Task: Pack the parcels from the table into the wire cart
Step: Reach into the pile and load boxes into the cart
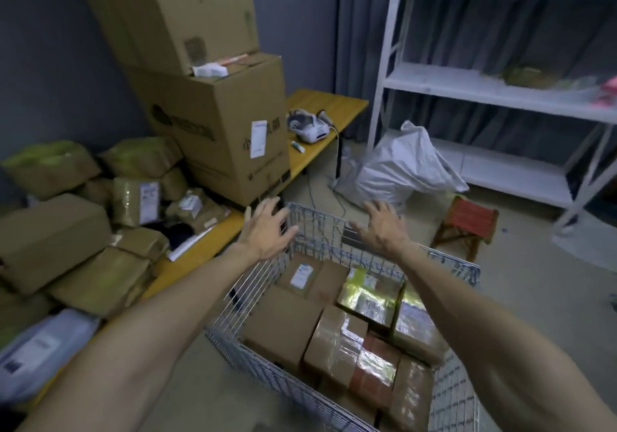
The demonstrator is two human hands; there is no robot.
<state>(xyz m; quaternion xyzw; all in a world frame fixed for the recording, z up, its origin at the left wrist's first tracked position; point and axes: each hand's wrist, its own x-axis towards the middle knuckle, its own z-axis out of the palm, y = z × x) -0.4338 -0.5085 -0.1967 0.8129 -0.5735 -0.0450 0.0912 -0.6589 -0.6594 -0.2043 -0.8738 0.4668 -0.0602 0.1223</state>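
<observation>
The wire cart [253,284] stands in front of me, holding several brown taped parcels [337,341]. Both my arms stretch out over it. My left hand [267,231] hovers with spread fingers above the cart's far left corner, holding nothing. My right hand [379,226] is also spread, above the cart's far rim, and empty. On the yellow table [197,251] to the left lie several more parcels [100,281], among them a plain cardboard box [50,238] and a taped one with a white label [137,204].
Two large cardboard boxes [217,124] are stacked on the table behind the parcels. A white device [309,126] sits on the table's far end. A white sack [400,167], a small red stool [467,224] and white shelving [494,87] stand to the right.
</observation>
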